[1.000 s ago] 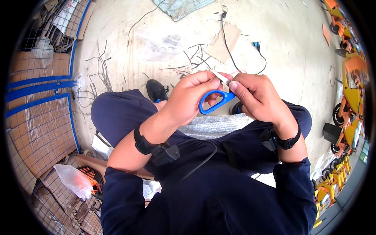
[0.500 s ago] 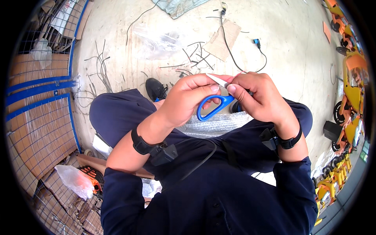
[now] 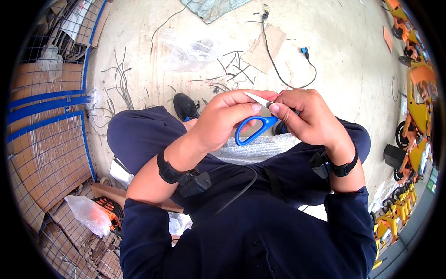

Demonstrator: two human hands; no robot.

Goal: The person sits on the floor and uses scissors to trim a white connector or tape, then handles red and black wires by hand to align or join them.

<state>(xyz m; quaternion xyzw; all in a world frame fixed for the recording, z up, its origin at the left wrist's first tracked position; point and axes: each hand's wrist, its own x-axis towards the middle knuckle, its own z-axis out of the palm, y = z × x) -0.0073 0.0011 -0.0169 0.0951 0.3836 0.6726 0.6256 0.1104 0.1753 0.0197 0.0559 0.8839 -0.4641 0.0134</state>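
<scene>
In the head view, your right hand point(image 3: 304, 114) is closed on the scissors point(image 3: 253, 132), with the thumb pressing near the pivot, the blue loop hanging down toward your lap and the pale blade pointing up and to the left. Your left hand point(image 3: 227, 114) is half curled, its thumb and forefinger close about the blade; whether it pinches something there, you can't tell, because the fingers hide it. A thin red wire point(image 3: 291, 78) rises from between your hands, beside the right knuckles, and curves out over the floor point(image 3: 344, 56); which hand pins it is hidden too. Beyond, dark cable offcuts point(image 3: 238, 67) lie scattered near a flat cardboard piece point(image 3: 265, 49). The step in hand looks like working the blade at the fine wire. From here, the next move seems to call for a steady right grip at the pivot, light pressure on the wire, and your left fingertips kept clear of the edge
</scene>
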